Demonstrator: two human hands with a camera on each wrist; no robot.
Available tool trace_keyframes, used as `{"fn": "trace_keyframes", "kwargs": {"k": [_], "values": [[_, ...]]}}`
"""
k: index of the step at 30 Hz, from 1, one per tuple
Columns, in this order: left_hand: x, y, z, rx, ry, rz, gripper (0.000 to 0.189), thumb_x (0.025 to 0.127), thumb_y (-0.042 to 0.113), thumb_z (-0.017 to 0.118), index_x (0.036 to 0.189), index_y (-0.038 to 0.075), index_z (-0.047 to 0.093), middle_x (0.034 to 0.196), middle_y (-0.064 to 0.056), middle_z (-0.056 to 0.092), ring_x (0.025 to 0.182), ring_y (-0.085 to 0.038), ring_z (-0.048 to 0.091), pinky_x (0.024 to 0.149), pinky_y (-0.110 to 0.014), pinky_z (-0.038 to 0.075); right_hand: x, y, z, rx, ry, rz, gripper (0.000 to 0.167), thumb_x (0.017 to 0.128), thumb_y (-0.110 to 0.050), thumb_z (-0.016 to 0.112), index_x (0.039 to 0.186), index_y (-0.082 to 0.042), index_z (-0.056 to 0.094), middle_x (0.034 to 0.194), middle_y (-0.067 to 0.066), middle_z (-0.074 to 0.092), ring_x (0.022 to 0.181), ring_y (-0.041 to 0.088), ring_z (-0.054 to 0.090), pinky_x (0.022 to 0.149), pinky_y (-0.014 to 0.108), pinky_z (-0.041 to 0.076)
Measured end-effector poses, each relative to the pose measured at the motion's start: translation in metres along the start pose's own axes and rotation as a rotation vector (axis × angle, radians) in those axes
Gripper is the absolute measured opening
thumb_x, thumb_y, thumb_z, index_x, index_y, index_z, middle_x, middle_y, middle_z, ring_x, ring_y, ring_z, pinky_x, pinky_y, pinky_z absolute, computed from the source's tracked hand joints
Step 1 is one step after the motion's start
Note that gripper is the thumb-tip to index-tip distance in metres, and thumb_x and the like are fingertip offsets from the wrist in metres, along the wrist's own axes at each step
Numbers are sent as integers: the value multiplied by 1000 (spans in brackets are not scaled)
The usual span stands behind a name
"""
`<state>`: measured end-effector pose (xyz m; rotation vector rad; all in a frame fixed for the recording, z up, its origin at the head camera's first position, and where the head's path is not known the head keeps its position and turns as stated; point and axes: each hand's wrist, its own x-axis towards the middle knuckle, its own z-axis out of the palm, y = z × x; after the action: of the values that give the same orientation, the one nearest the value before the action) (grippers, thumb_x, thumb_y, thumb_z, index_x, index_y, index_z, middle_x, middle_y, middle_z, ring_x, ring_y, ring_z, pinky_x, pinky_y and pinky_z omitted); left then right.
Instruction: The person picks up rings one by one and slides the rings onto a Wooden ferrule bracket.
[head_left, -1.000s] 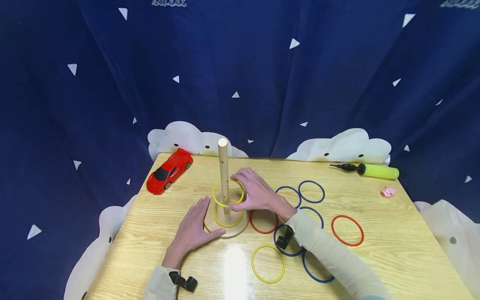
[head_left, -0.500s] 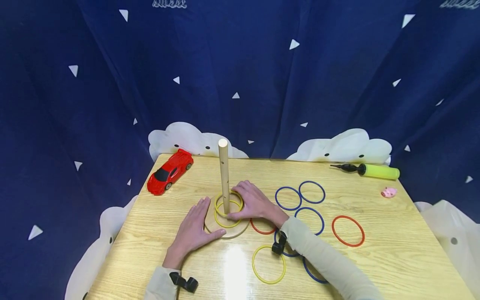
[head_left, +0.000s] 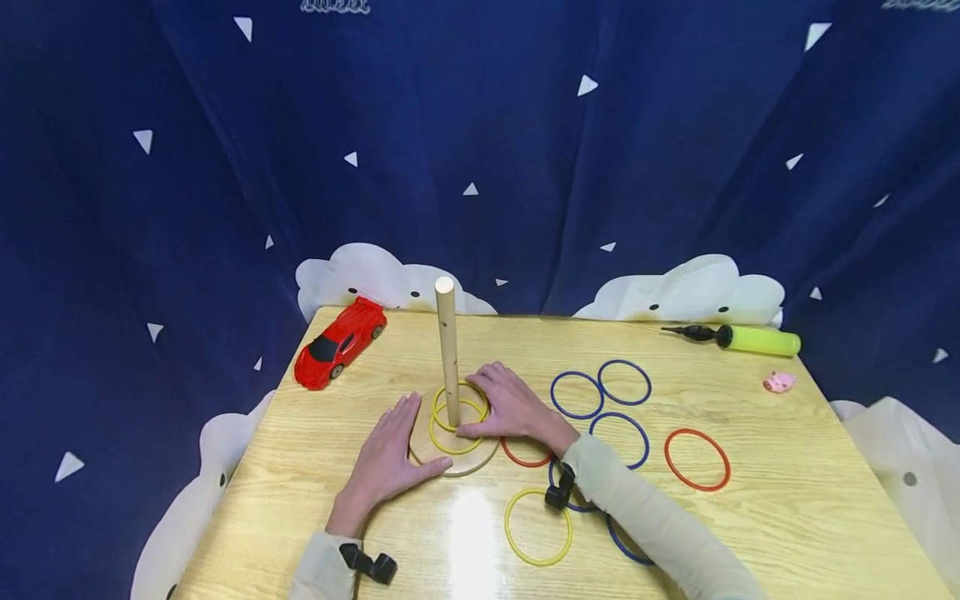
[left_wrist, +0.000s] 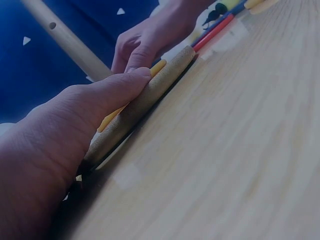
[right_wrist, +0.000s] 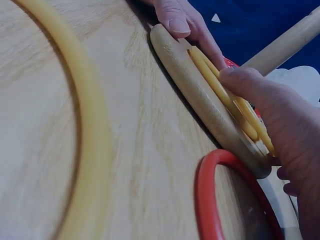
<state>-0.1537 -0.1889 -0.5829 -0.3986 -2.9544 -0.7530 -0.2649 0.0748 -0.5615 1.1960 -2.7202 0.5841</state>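
A wooden peg (head_left: 447, 350) stands upright on a round wooden base (head_left: 420, 442). My left hand (head_left: 386, 458) rests along the base's left edge, fingers straight and thumb lying over the near rim, as the left wrist view also shows. My right hand (head_left: 513, 408) pinches a yellow ring (head_left: 433, 408) low around the peg, thumb toward me and fingers on the far side. Under it, another yellow ring (head_left: 457, 453) lies around the peg on the base. Whether the held ring touches the base all round cannot be told; the right wrist view shows the two rings overlapping unevenly.
Right of the base lie a red ring (head_left: 525, 463), partly under my hand, a yellow ring (head_left: 538, 564), several blue rings (head_left: 624, 383) and another red ring (head_left: 697, 459). A red toy car (head_left: 340, 343), a green pump (head_left: 761, 340) and a pink pig toy (head_left: 779, 382) sit farther out.
My right hand has lowered the yellow ring along the peg to near the base, then stayed almost still over the last half second. The left hand has kept its place.
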Motion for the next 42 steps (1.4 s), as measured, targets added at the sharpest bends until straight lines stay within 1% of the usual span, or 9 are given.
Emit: {"fn": "trace_keyframes", "kwargs": {"k": [5, 11, 15, 19, 25, 30, 35, 38, 42], "values": [[-3, 0, 0, -8, 6, 5, 125, 80, 88, 61, 168, 9, 20, 173, -5, 25, 161, -21, 17, 130, -46, 20, -9, -2, -1, 44, 13, 1, 101, 78, -81, 70, 148, -9, 58, 134, 5, 64, 123, 20, 55, 106, 40, 48], [-2, 1, -1, -15, 3, 2, 125, 79, 87, 63, 168, 9, 20, 172, -5, 26, 161, -22, 18, 130, -47, 19, -25, -4, -5, 110, 36, 7, 100, 80, -79, 70, 151, -10, 54, 142, 3, 61, 131, 20, 53, 111, 43, 46], [-2, 2, -2, -21, 4, 0, 125, 79, 86, 63, 168, 9, 20, 172, -5, 25, 161, -21, 17, 130, -47, 19, -38, -4, -10, 125, 52, 6, 99, 81, -75, 73, 152, -10, 54, 143, 2, 60, 132, 20, 53, 112, 44, 45], [-3, 2, -3, -27, 3, -3, 125, 79, 86, 64, 168, 10, 20, 173, -5, 25, 161, -21, 17, 130, -47, 19, -52, -6, -13, 136, 72, 10, 98, 80, -73, 75, 151, -8, 54, 145, 5, 60, 134, 22, 54, 113, 46, 45], [-8, 1, -2, -24, -5, -8, 125, 78, 86, 64, 168, 10, 21, 173, -5, 25, 161, -23, 18, 130, -48, 20, -75, -12, -18, 138, 48, 25, 100, 81, -74, 74, 154, -8, 51, 150, 6, 56, 140, 24, 50, 116, 49, 43], [-4, 1, -1, -32, 6, -2, 125, 79, 86, 64, 168, 10, 20, 173, -5, 24, 161, -21, 16, 130, -47, 19, -89, -17, -22, 139, 55, 1, 102, 80, -73, 76, 154, -8, 50, 153, 5, 54, 142, 24, 49, 116, 50, 43], [-1, 1, -1, -29, 6, 0, 125, 79, 85, 64, 168, 9, 20, 173, -5, 25, 161, -21, 16, 130, -47, 19, -109, -22, -22, 118, 54, -26, 105, 80, -77, 73, 156, -9, 47, 154, 3, 52, 143, 23, 47, 116, 49, 43], [-1, 1, -1, -29, 7, 4, 125, 79, 85, 65, 167, 9, 20, 172, -6, 25, 161, -21, 16, 130, -46, 19, -122, -27, -24, 106, 69, -39, 104, 80, -76, 74, 154, -8, 49, 153, 5, 52, 142, 23, 48, 115, 49, 44], [-1, 2, -1, -30, 10, 3, 125, 79, 85, 64, 168, 9, 20, 173, -5, 25, 161, -21, 16, 130, -46, 18, -138, -31, -26, 95, 87, -37, 99, 77, -75, 77, 149, -11, 56, 147, 5, 56, 136, 20, 52, 109, 47, 48]]}}
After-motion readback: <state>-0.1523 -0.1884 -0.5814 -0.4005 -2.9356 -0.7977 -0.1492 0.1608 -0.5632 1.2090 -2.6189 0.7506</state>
